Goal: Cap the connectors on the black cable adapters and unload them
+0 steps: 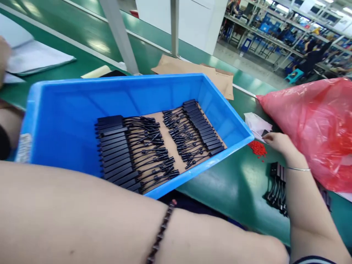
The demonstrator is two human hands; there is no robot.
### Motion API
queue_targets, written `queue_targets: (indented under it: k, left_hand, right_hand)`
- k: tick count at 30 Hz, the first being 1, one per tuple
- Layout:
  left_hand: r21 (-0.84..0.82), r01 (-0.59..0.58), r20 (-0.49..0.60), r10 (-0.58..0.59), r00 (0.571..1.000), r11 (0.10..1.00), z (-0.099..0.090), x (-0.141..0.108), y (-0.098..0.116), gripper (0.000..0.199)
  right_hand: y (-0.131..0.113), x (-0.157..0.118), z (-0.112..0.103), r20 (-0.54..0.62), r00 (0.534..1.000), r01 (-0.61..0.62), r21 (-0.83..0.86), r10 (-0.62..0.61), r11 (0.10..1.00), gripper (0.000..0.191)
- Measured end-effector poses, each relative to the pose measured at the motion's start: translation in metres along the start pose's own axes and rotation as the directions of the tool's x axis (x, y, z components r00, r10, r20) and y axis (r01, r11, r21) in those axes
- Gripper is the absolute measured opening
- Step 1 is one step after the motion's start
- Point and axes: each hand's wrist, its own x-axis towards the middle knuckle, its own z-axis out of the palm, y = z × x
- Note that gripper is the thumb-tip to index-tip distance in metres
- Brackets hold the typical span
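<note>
My left arm crosses the bottom of the view very close to the camera, a dark beaded bracelet on its wrist; the back of my left hand [225, 233] shows, its fingers hidden. At the right, my right hand [279, 143] has its fingers pressed together beside a pile of small red pieces [257, 147] and a crumpled white bag [257, 123]. Anything between those fingertips is too small to make out. Beyond my left arm, a blue bin [118, 93] holds two rows of black modules with short cables [115, 148] on a cardboard sheet [167, 137].
More black cabled modules [279, 179] lie on the green table [236, 183] near my right forearm. A pink plastic bag [310, 110] bulges at the right. Behind the bin are flat cardboard [192, 68] and metal posts [174, 27]. Another person's hand [3, 55] is by papers [35, 55].
</note>
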Motion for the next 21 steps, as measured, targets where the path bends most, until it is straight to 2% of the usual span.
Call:
queue_targets:
  k: [1, 3, 5, 8, 13, 18, 21]
  left_hand:
    - [-0.048, -0.068, -0.099, 0.063, 0.993, 0.997, -0.001, 0.003, -0.001, 0.03]
    - [-0.146, -0.164, -0.271, 0.12, 0.955, 0.976, -0.003, 0.007, -0.001, 0.03]
    - [-0.228, -0.159, -0.325, 0.079, 0.942, 0.96, -0.001, 0.006, -0.001, 0.031]
    - [-0.306, -0.085, -0.297, -0.01, 0.955, 0.948, 0.006, 0.0, -0.002, 0.026]
    - [-0.367, -0.007, -0.26, -0.095, 0.961, 0.93, 0.021, -0.007, -0.003, 0.018]
    - [-0.302, -0.034, -0.173, -0.02, 0.985, 0.953, 0.03, -0.008, -0.001, 0.013]
    - [-0.307, -0.045, -0.17, -0.008, 0.985, 0.951, 0.032, -0.009, -0.001, 0.011]
  right_hand:
    - [0.006, -0.011, 0.016, 0.023, 1.0, 0.014, 0.012, -0.015, 1.0, 0.021]
    - [0.011, -0.023, 0.044, -0.023, 0.998, 0.066, 0.025, -0.065, 0.998, 0.028]
    - [0.012, -0.026, 0.065, -0.107, 0.98, 0.17, 0.013, -0.168, 0.985, 0.034]
    - [0.011, -0.021, 0.082, -0.153, 0.936, 0.313, -0.054, -0.317, 0.948, 0.04]
    - [0.008, -0.016, 0.091, -0.105, 0.94, 0.296, -0.216, -0.324, 0.93, 0.045]
    - [0.007, -0.015, 0.101, -0.138, 0.938, 0.28, -0.242, -0.318, 0.929, 0.044]
    - [0.009, -0.014, 0.107, -0.169, 0.936, 0.269, -0.222, -0.309, 0.937, 0.04]
